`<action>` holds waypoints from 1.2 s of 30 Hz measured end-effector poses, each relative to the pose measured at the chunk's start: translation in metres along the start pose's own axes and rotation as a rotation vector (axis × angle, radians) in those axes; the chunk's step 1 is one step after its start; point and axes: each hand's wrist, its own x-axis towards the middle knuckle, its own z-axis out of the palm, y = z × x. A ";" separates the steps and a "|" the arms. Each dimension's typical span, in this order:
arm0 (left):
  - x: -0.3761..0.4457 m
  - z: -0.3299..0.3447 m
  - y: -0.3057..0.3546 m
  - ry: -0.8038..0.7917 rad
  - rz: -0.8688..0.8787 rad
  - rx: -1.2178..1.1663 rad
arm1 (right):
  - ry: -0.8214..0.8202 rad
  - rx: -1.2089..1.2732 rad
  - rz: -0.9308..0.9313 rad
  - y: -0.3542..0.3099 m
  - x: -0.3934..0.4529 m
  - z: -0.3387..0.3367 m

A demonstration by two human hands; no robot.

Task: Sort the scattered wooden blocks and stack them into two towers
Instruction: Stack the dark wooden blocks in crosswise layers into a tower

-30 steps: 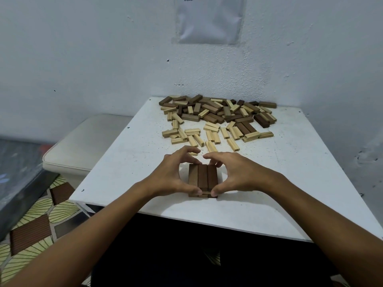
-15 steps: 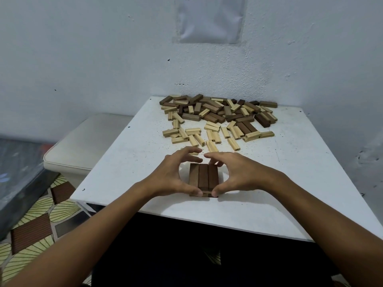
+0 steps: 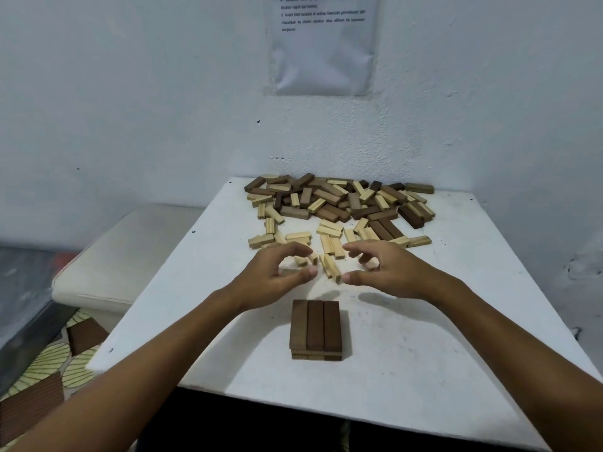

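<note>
A low stack of dark brown blocks (image 3: 316, 327), three side by side on top of a lower layer, stands near the front of the white table (image 3: 456, 321). Beyond it my left hand (image 3: 274, 272) and my right hand (image 3: 388, 269) hover with fingers curled and apart, holding nothing. Between them lie a few light blocks (image 3: 331, 265). A pile of mixed dark and light blocks (image 3: 339, 203) covers the far end of the table by the wall.
A white wall with a taped paper sheet (image 3: 323, 44) rises behind the table. A cream cushioned seat (image 3: 130, 249) stands to the left, lower than the table. Patterned floor (image 3: 49, 370) shows at lower left.
Both hands let go of the dark stack and moved forward toward the light blocks. The stack stays in place, and the view has tilted so it appears lower.
</note>
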 end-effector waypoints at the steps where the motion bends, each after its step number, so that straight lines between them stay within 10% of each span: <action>1: 0.010 0.001 -0.001 -0.005 0.009 0.022 | 0.033 -0.004 0.009 0.008 0.007 -0.005; 9: 0.102 0.037 0.004 -0.170 0.129 0.251 | 0.280 -0.104 0.104 0.084 0.056 -0.040; 17: 0.169 0.079 0.022 -0.303 0.366 0.587 | 0.064 -0.270 0.107 0.114 0.076 -0.046; 36: 0.196 0.088 0.013 -0.104 0.296 0.277 | 0.388 0.046 0.221 0.115 0.089 -0.051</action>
